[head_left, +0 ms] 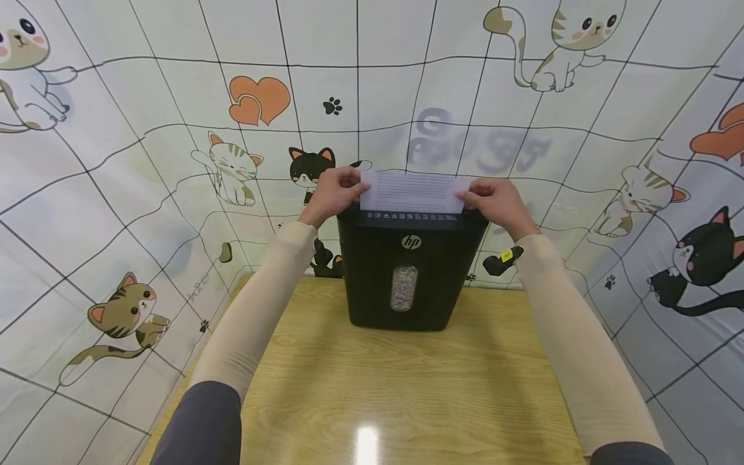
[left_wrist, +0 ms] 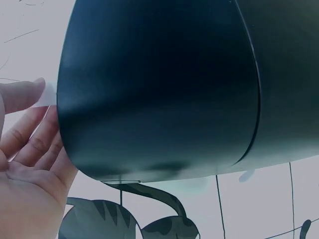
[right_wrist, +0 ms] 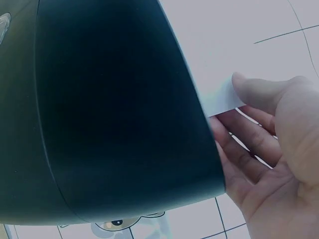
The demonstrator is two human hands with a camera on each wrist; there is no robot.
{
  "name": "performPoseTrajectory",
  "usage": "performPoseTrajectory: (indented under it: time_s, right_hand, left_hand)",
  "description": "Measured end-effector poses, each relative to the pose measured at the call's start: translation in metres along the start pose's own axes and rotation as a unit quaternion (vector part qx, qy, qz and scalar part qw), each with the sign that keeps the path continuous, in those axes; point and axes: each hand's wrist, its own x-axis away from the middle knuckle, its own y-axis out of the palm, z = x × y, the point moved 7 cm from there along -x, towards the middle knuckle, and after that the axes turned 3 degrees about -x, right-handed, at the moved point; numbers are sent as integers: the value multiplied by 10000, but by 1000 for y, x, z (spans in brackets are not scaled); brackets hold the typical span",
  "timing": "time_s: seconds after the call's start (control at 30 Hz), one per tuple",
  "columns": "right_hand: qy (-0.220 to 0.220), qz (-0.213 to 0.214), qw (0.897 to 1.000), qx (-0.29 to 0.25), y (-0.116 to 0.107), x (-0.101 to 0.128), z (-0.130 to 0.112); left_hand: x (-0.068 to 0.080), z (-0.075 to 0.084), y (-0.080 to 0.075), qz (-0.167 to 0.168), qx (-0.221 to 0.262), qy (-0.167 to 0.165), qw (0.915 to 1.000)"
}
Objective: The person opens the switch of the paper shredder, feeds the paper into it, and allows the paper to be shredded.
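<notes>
A black HP paper shredder (head_left: 378,271) stands upright at the back of the wooden table, with shredded bits showing through its small front window. Out of its top rises a sheet of printed paper (head_left: 413,192), its lower edge hidden in the machine. My left hand (head_left: 336,192) pinches the sheet's left edge between thumb and fingers. At the opposite edge, my right hand (head_left: 500,201) holds the paper the same way. In the right wrist view the thumb presses on a paper corner (right_wrist: 219,102). The shredder's side (left_wrist: 154,94) fills much of the left wrist view.
A wooden tabletop (head_left: 401,381) stretches in front of the shredder. White cloth with printed cats and grid lines (head_left: 383,90) hangs behind it and at both sides. A black object with a yellow label (head_left: 496,263) is by the right wrist.
</notes>
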Motion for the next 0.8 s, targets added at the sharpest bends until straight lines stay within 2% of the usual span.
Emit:
performPoseTrajectory:
  time_s: [0.17, 0.4, 0.5, 0.8]
  right_hand:
    - [-32, -278, 9996, -18, 1, 0, -5]
    - [-7, -582, 9982, -124, 1, 3, -8]
    - [7, -670, 9977, -106, 1, 4, -10]
    - [-193, -993, 9947, 187, 2, 10, -17]
  left_hand:
    - [2, 0, 1, -184, -99, -106, 9997]
    - [6, 2, 1, -367, -413, 136, 9984]
    - [7, 2, 1, -449, -448, 133, 9979]
    - [17, 3, 0, -631, -584, 56, 9963]
